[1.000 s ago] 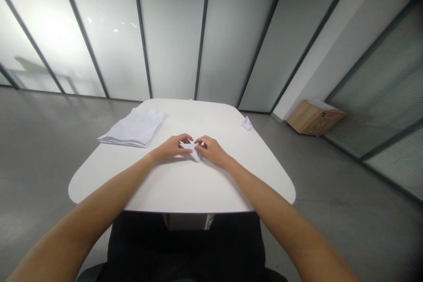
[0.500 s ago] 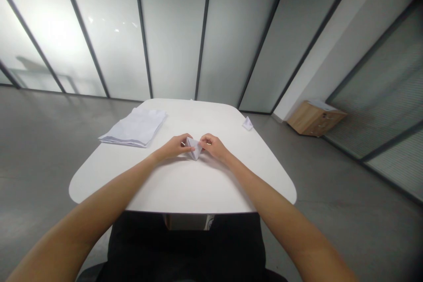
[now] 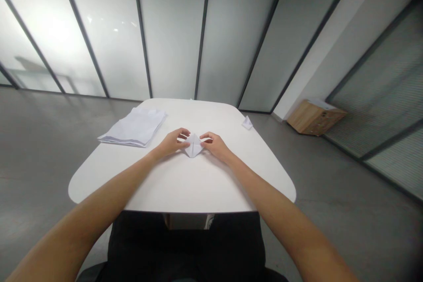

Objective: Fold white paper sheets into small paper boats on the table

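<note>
A folded white paper piece [image 3: 193, 145] lies on the white table top [image 3: 185, 194], roughly diamond-shaped with visible creases. My left hand [image 3: 171, 143] is at its left side, with the fingertips gripping the left corner. My right hand [image 3: 213, 146] is at its right side, with the fingertips on the right corner. The paper's near point rests at or just above the table; I cannot tell which. Behind and to the left lies a stack of white paper sheets [image 3: 134, 128].
A small folded white paper [image 3: 247, 123] lies at the table's far right edge. The rounded table stands on a grey concrete floor, with frosted glass panels behind it. A low wooden cabinet [image 3: 313, 117] stands on the floor to the right.
The folded paper has turned and spread wider, now showing a diamond shape. My hands have moved slightly apart to its two sides.
</note>
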